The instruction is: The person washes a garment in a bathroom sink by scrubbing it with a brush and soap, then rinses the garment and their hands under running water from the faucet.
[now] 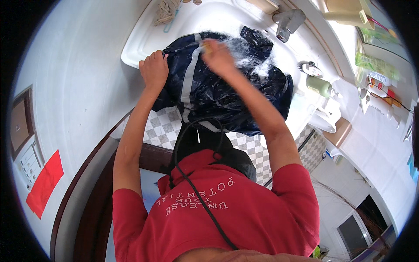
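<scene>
Two bare hands work at a wet, dark-blue garment (248,102) with pale-grey stripes, which lies bunched over the near side of a white sink (130,51). At the garment's nine o'clock, the left hand (154,70) is curled tight on its edge, the fingertips mostly hidden. Toward twelve, the right hand (218,56) is smeared by motion; something yellowish shows at its fingers, but I cannot tell what it is or how firmly it is gripped. White foam (239,47) covers part of the cloth beyond, hiding the folds beneath. At eleven, a beige rag (166,12) is cut off by the upper border. A metal faucet (289,24) stands between one and two, and a green pump bottle (318,86) at three. Farther out past three, the crowded shelf items blur together. At six, the red shirt (227,196) blocks much of the checkered floor (162,127).
</scene>
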Tool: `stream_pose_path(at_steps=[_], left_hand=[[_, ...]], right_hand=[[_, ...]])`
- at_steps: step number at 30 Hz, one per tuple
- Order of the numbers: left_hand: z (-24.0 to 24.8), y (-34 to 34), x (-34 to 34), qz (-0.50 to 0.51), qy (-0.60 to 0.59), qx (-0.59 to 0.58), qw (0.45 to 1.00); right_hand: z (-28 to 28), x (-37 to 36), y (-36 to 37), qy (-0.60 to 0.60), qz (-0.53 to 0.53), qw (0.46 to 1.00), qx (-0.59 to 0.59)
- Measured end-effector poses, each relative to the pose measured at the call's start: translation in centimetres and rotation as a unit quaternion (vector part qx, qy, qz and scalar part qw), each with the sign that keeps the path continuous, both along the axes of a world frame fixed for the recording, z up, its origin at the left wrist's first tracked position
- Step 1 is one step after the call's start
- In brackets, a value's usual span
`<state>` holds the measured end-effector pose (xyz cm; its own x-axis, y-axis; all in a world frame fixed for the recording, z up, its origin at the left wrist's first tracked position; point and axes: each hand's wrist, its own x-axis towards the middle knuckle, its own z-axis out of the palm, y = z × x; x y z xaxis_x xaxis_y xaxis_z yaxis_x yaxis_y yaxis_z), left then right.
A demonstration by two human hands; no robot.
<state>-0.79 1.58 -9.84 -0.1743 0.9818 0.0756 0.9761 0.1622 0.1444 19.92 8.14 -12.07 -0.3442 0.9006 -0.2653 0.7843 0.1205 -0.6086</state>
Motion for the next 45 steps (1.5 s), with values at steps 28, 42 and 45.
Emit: stream_pose_path(at_steps=[28, 42, 45], left_hand=[[-0.6, 0.5, -1.0, -0.052, -0.022, 0.017, 0.998], [-1.0, -2.3, -0.5, 0.025, -0.195, 0.182, 0.963], [-3.9, -7.4, -1.5, 0.169, -0.306, 0.218, 0.911]], right_hand=[[-5.1, 0.9, 1.1, -0.116, -0.092, 0.989, -0.007], [-9.2, 2.4, 3.7, -0.147, 0.033, 0.988, 0.03], [-7.1, 0.7, 2.8, 0.056, -0.048, 0.995, -0.067]])
